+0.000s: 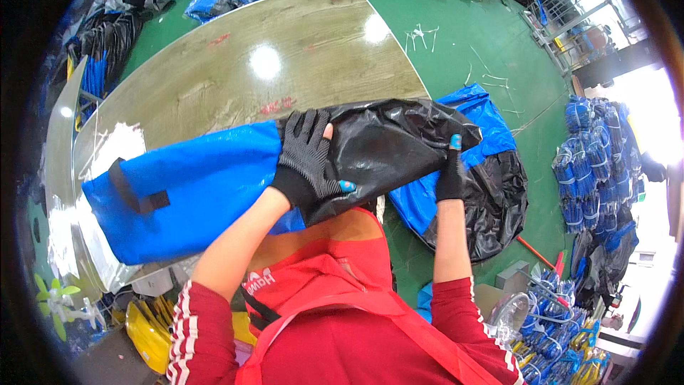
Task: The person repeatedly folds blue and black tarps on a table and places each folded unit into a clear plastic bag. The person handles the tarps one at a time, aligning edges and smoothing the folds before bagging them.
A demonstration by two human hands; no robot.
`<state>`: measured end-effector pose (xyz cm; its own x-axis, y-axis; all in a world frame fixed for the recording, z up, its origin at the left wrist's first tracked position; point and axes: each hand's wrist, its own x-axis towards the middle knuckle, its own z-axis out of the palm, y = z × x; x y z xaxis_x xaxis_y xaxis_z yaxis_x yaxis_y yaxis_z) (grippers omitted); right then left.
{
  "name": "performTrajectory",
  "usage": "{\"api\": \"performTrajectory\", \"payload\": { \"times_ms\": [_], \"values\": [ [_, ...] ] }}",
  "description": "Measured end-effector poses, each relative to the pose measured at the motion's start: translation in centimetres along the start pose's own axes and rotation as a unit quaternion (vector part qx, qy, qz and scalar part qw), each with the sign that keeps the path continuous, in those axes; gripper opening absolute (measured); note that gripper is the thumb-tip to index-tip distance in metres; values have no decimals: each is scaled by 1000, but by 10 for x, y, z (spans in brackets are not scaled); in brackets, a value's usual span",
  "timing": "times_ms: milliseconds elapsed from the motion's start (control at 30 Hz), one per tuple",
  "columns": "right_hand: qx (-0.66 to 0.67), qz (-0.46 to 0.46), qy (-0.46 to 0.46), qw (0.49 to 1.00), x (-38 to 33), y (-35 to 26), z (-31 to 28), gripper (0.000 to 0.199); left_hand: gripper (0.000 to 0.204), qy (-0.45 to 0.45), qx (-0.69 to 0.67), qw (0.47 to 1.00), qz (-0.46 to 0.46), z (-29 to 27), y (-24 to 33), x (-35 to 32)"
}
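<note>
Under the splayed left hand (305, 155), blue-and-black bag (377, 146), end in grip of right hand (450, 175)

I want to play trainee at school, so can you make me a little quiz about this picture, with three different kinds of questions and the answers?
1. True or false: the left hand lies on top of the long blue-and-black bag.
2. What colour is that bag where the right hand touches it?
A) blue
B) black
C) red
3. Fill in the missing word: the floor is ____.

Key:
1. True.
2. B, black.
3. Green.
</note>
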<state>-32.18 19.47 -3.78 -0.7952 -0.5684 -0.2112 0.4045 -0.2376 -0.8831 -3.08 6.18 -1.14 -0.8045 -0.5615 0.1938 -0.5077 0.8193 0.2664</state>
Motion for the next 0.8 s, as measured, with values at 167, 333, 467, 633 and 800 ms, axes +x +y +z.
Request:
{"api": "performTrajectory", "payload": {
  "times_ms": [167, 333, 467, 633, 800],
  "values": [
    [18, -124, -119, 985, -78, -8, 53, 40, 115, 14, 19, 1000, 3, 4, 2, 2],
    [-412, -479, -445, 635, -185, -18, 187, 77, 99, 66, 45, 996, 46, 0, 0, 2],
    [-300, -291, -176, 891, -142, -43, 182, 42, 94, 79, 10, 995, 54, -4, -2, 2],
    [91, -21, -118, 989, -12, -21, 63, 43, 122, -25, 0, 1000, 16, 12, 2, 9],
    [148, -5, -77, 986, -20, -3, 62, 50, 124, 50, 174, 983, -21, 69, -4, 29]
  ]
}}
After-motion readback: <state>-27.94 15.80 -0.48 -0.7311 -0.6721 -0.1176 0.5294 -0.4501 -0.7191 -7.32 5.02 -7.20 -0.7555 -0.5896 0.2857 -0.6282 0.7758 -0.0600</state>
